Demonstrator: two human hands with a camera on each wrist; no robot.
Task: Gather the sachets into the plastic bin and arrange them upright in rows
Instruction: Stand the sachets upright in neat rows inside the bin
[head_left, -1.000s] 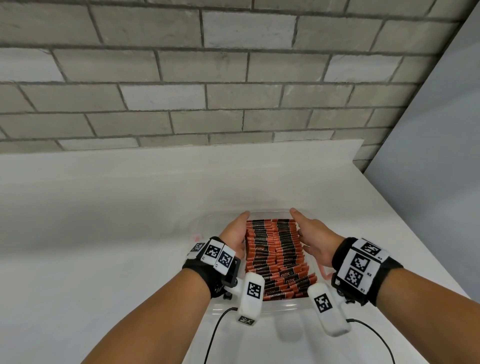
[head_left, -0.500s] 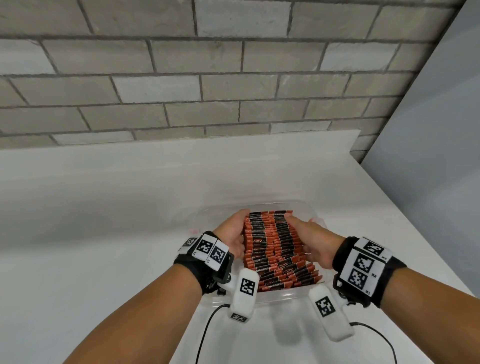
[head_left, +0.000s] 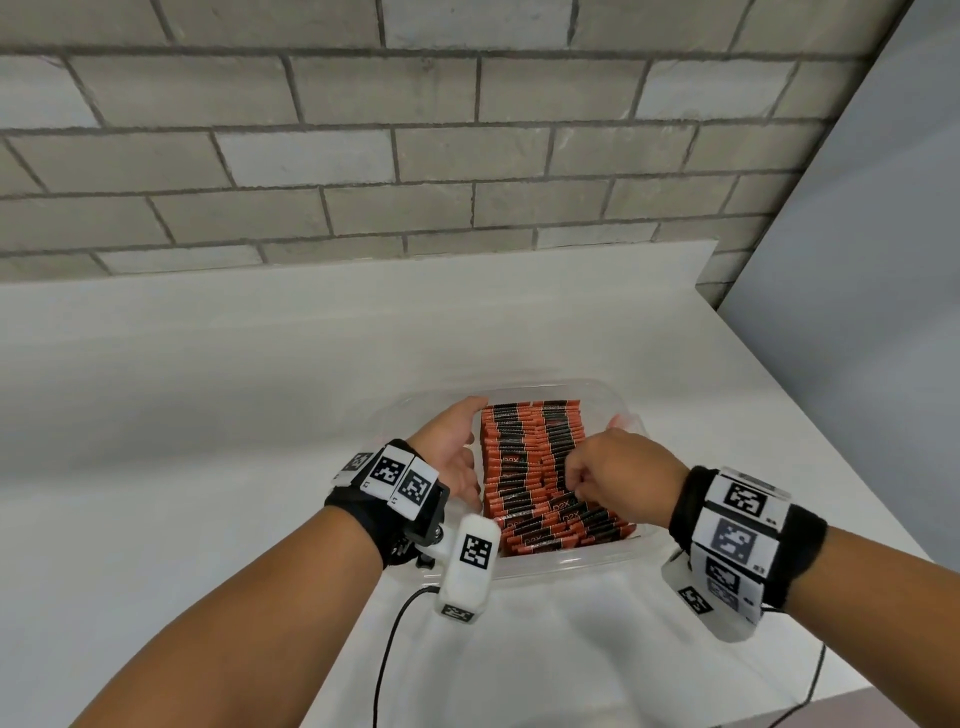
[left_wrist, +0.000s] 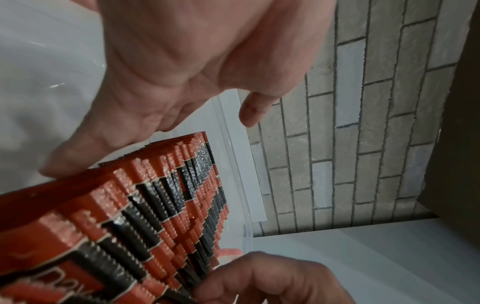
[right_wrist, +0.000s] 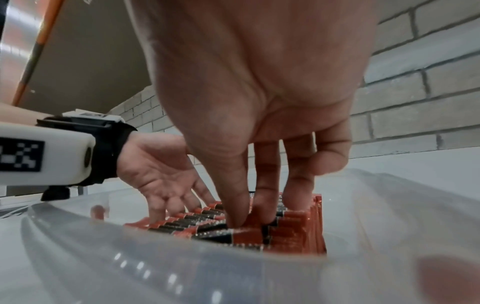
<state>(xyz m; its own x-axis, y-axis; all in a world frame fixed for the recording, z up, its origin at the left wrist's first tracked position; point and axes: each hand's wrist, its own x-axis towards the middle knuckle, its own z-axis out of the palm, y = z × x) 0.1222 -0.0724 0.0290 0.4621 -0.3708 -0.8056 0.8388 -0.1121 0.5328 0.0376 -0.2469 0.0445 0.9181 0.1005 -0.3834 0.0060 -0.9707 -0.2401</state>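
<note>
Red-and-black sachets (head_left: 524, 457) stand packed in rows inside a clear plastic bin (head_left: 566, 564) on the white table. My left hand (head_left: 457, 452) lies with straight fingers flat against the left side of the sachet block (left_wrist: 161, 205); its palm (left_wrist: 182, 72) fills the left wrist view. My right hand (head_left: 613, 467) is over the right part of the block, fingers curled down. In the right wrist view its thumb and fingertips (right_wrist: 262, 185) dig between the sachet tops (right_wrist: 293, 226) and pinch a few. The nearest sachets (head_left: 561, 530) lean over toward the front wall.
A brick wall (head_left: 415, 156) rises behind the white table (head_left: 208, 415). A grey panel (head_left: 857, 260) stands at the right, close to the table's right edge. Black cables (head_left: 387, 649) trail from the wrist cameras in front of the bin.
My right hand has left the right side of the sachet block and come onto its top, with fingers curled into the sachets. My left hand stays along the left side.
</note>
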